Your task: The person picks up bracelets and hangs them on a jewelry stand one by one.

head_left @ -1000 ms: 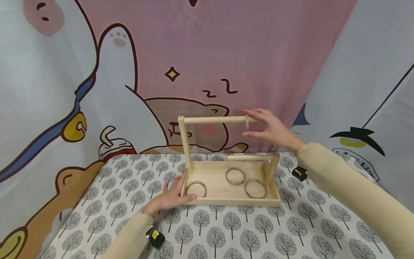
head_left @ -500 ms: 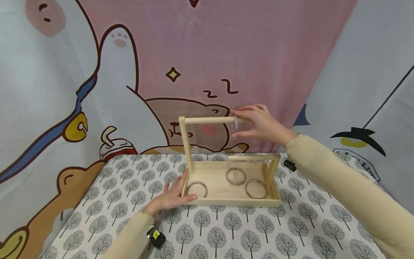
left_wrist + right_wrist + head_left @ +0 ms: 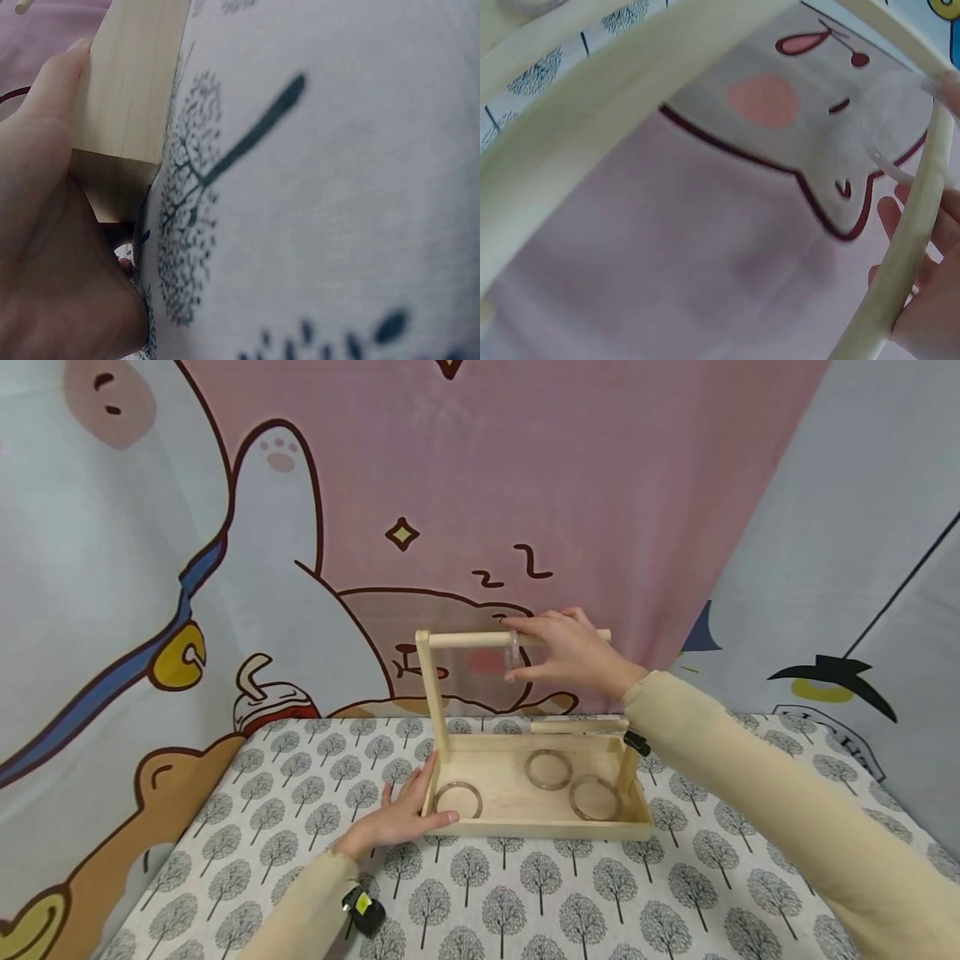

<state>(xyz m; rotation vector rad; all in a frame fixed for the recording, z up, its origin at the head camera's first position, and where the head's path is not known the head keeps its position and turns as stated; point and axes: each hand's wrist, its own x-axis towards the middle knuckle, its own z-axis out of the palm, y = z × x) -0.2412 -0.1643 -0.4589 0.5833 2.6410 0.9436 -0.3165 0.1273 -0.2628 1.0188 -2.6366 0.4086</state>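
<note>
My right hand pinches a clear bangle between thumb and fingers. The bangle encircles the upper wooden rod, about midway along it. In the right wrist view, part of the see-through bangle shows beside the rod. My left hand rests against the front left corner of the wooden stand's tray, fingers straight along the left side and thumb at the front wall. Three more bangles lie in the tray: one at left, one towards the middle, one at right.
A tall left post carries the upper rod, whose right end is free. A lower rod extends left from the short right post. The tree-print cloth lies under the stand, with a cartoon curtain behind.
My right hand has slid the bangle leftward along the upper rod, from near its free end to about the middle. The left hand stays at the tray corner.
</note>
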